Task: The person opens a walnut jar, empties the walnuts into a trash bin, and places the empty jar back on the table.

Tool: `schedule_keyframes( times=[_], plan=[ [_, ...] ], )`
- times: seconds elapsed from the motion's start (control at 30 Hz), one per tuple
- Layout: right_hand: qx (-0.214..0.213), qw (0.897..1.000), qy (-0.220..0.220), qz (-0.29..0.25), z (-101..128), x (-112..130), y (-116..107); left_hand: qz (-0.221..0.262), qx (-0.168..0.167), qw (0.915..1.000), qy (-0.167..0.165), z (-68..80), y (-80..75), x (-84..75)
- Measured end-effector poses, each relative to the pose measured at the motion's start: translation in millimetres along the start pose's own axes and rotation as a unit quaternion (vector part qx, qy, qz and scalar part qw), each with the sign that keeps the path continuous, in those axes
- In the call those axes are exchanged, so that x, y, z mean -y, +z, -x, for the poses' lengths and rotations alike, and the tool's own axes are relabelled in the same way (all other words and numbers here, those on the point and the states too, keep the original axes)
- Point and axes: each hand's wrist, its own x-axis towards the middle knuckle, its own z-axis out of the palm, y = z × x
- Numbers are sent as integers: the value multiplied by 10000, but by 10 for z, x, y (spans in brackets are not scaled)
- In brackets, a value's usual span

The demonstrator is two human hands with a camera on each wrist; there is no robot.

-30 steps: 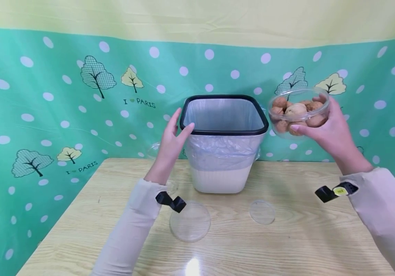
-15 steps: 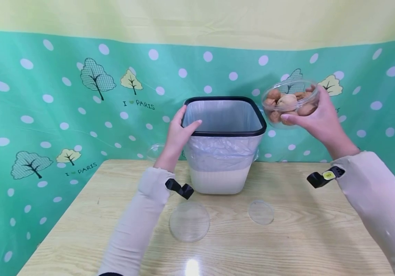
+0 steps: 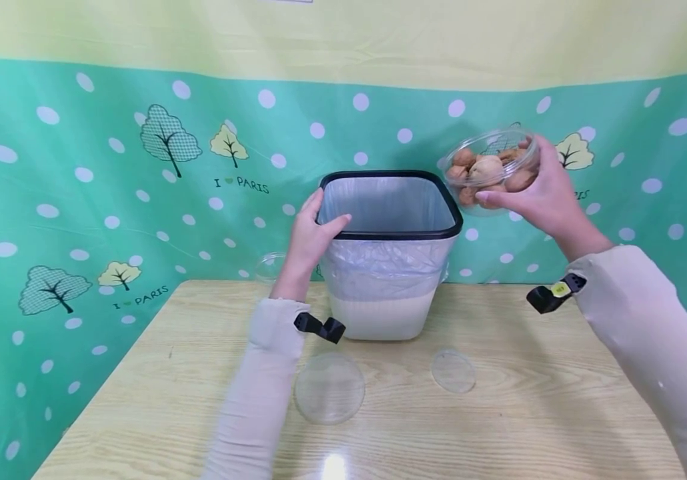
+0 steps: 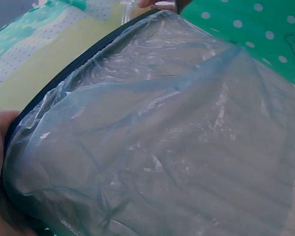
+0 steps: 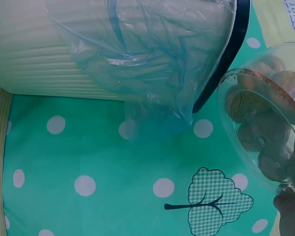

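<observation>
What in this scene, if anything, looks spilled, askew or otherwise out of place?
Nothing is spilled or damaged. The right hand holds a clear bowl of walnuts tilted toward the lined bin, with the nuts all inside. The left hand grips the bin's black rim. Two clear lids lie flat on the table.

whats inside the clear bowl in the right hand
The clear bowl, held by the right hand beside the bin, contains brown walnuts, piled near its rim. Fingers cover the bowl's lower side, so what lies at the bottom cannot be seen.
</observation>
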Motion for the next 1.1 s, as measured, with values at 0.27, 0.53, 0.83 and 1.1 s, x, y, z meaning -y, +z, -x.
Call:
schedule_keyframes(
  times=[0.27, 0.53, 0.83, 1.1],
  plan=[
    [148, 9992, -375, -22, -126, -5, 21, 70, 85, 9999, -63, 1, 4, 11],
    [169, 9982, -550, 194, -202, 78, 37, 278, 88, 9996, -29, -5, 6, 36],
    [242, 9972, -703, -16, -263, 110, 102, 379, 85, 9992, 10, -12, 11, 35],
    [376, 9962, -778, -106, -302, 121, 180, 318, 257, 9991, 146, -4, -27, 64]
  ],
)
